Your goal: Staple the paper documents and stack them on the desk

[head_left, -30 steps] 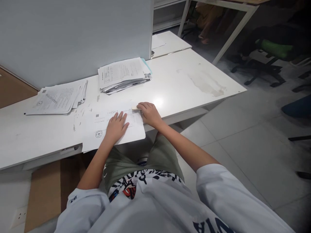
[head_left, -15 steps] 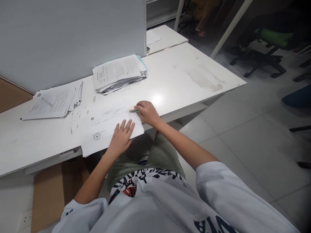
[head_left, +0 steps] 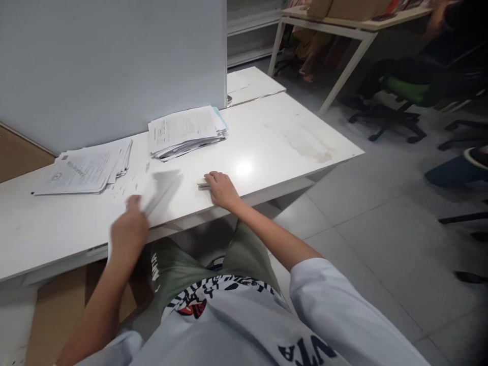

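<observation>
1. White loose paper stack (head_left: 84,168) near the surface's far left edge, sheets fanned. Could slip or mix with others if an arm or a stray sheet catches its ragged right side.
2. Grey flecks (head_left: 121,189) between that stack and the front edge. If loose grit, they might mark paper dragged across; cannot tell whether they are fixed stains.
3. Left grip (head_left: 129,226) by the front edge, left of middle. Badly blurred; cannot tell whether its fingers pinch or merely touch. A weak hold could let paper go over the edge, down towards the cardboard (head_left: 57,310) below.
4. Pale sheet (head_left: 162,190), blurred, tilted, just right of those fingers. Likely to bend or crease if pushed against the surface (head_left: 263,147); a quick sweep might make it flap.
5. Thicker paper stack (head_left: 185,129) by the far edge, sides uneven. A knock could slide its upper layers.
6. Pale block (head_left: 202,184), small, set in from the front edge. Might skid if pressed off-centre.
7. Right grip (head_left: 223,190) above the front edge, thumb and fingers pinching the block's right end. Holding only one end, it could let the block twist.
</observation>
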A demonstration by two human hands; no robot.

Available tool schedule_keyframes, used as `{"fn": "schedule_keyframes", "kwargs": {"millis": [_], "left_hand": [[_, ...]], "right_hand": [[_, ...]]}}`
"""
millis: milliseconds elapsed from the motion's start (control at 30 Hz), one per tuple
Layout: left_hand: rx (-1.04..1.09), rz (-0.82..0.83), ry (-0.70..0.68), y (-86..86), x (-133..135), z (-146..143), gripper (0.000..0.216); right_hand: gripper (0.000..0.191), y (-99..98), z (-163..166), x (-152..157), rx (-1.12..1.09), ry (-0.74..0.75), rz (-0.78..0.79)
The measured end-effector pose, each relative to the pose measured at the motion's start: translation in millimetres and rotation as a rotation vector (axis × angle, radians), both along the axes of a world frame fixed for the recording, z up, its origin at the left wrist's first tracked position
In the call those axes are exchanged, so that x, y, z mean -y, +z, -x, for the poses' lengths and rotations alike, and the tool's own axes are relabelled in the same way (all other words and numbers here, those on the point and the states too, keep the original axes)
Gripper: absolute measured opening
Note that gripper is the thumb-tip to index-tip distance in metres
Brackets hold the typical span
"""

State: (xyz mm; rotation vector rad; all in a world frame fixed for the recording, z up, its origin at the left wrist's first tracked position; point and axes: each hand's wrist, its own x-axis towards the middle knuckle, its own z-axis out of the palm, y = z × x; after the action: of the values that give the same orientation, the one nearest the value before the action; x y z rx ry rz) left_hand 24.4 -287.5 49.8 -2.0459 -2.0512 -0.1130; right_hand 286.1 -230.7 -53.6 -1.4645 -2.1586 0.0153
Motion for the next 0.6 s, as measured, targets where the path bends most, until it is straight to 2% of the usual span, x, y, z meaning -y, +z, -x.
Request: {"fn": "schedule_keyframes", "kwargs": {"millis": [33, 100, 167, 233, 333, 400, 467, 533, 600], "left_hand": [[0.023, -0.075, 0.141, 16.7, -2, 5, 0.048], [0.101, -0.252, 0.282, 45.4, -11, 10, 0.049], [0.204, -0.410, 0.278, 63.2, -23, 7, 0.044], [0.314, -0.523, 0.217, 69.0, -36, -9, 0.040], [0.478, -0.705, 0.058, 60.9, -65, -56, 0.048], [0.512, -0.743, -0.145, 50.1, -95, -96, 0.051], [0.431, -0.590, -0.373, 36.9, -136, -135, 0.054], [0.360, -0.367, -0.446, 19.6, -184, -164, 0.057], [0.279, -0.169, -0.522, -3.2, -230, -179, 0.056]], "right_hand": [[0.044, 1.3, 1, 0, 0.010, -0.005, 0.009], [0.045, 3.9, 2, 0, 0.030, -0.006, 0.025], [0.044, 5.9, 2, -1, 0.042, 0.002, 0.032], [0.042, 7.3, 3, -1, 0.045, 0.007, 0.029], [0.039, 7.8, 4, -2, 0.043, 0.003, 0.014], [0.038, 7.7, 5, -3, 0.051, 0.003, 0.009], [0.038, 7.9, 4, -3, 0.067, 0.005, 0.016], [0.037, 8.2, 3, -3, 0.081, 0.000, 0.029], [0.038, 7.9, 1, -4, 0.091, -0.012, 0.041]]}}
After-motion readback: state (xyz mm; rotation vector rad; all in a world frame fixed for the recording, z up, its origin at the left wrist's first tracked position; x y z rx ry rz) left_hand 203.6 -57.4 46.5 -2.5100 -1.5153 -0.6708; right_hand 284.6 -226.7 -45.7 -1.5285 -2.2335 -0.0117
